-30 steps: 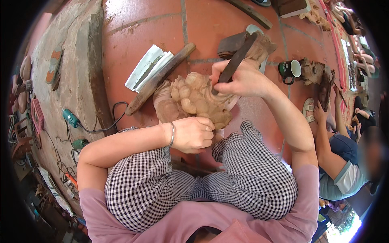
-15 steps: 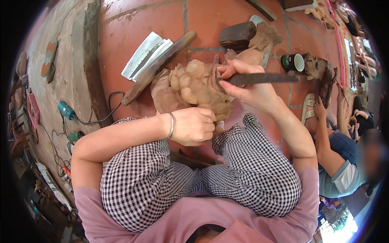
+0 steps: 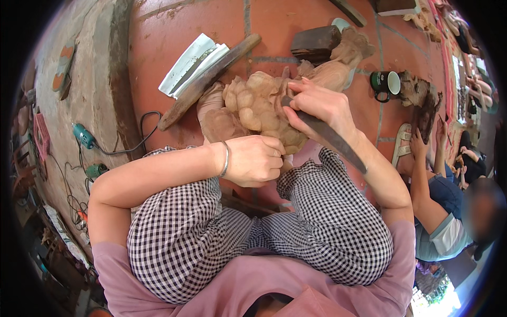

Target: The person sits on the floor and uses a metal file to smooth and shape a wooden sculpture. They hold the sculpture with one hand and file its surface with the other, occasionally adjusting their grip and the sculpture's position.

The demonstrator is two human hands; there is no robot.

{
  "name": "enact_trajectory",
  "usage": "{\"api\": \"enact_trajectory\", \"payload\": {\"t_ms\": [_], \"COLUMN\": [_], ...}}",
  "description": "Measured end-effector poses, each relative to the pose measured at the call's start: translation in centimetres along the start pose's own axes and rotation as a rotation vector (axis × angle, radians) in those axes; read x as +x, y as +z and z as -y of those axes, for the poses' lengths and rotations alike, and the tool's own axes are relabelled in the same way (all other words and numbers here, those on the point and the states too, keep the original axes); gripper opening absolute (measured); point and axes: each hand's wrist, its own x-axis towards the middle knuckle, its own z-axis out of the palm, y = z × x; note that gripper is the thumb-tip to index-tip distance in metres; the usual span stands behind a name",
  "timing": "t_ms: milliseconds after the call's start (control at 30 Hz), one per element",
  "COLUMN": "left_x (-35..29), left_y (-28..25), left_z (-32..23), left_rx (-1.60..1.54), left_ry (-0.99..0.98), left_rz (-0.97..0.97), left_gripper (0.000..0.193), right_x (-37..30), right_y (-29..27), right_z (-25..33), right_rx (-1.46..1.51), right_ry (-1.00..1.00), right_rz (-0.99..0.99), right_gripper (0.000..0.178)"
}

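Carving (image 3: 252, 105): brown wood, rounded lobes, just beyond the knees (image 3: 335, 171).
Left hand (image 3: 254, 161): fingers curled at carving's near edge, hold hidden.
Right hand (image 3: 323, 109): fingers closed round a flat dark tool (image 3: 334, 138).
Mug (image 3: 378, 83): green, tiny pale print.

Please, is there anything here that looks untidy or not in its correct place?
Yes, the cables on the left: they lie in loose loops near two green tools on the ledge, and one bends past its edge. Around the left hand, right hand and carving, nothing clearly stands out.
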Motion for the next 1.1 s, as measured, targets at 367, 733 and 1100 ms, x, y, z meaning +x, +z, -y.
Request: {"api": "enact_trajectory", "payload": {"t_ms": [367, 733, 1100], "left_x": [-0.2, -0.1, -0.1], "left_y": [0.2, 0.4, 0.4], "left_z": [0.1, 0.1, 0.1], "left_rx": [-0.004, -0.015, -0.006], "left_ry": [0.025, 0.014, 0.023], "left_rz": [-0.064, -0.089, -0.111], "left_gripper": [0.021, 0.02, 0.019], "right_x": [0.0, -0.4, -0.9], "right_y": [-0.1, -0.9, -1.8], "right_z": [0.1, -0.1, 0.0], "right_rx": [-0.041, 0.012, -0.038], "right_ry": [0.014, -0.018, -0.091], "right_rz": [0.0, 0.097, 0.142], "right_gripper": [0.017, 0.016, 0.017]}}
